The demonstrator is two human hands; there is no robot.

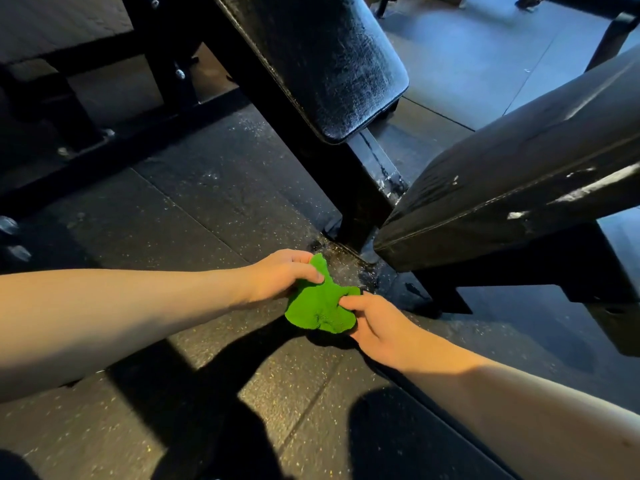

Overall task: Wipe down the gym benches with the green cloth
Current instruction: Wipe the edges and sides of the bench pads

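A small green cloth [320, 308] hangs bunched between both hands, above the dark rubber floor. My left hand [284, 273] pinches its upper edge with thumb and fingers. My right hand [377, 323] pinches its right corner. Two black padded gym benches lie ahead: one bench pad [332, 60] slants up through the top centre, its end scuffed and shiny. The other bench pad [519, 168] runs in from the right, with white scuff marks along its side. Both hands are below and in front of the bench ends, touching neither.
Black steel frame legs [367, 188] meet the floor just beyond the cloth, with white dust around the foot. More dark frame bars [104, 140] cross the upper left. A frame support [540, 282] stands under the right bench. Speckled rubber floor [194, 216] stretches left.
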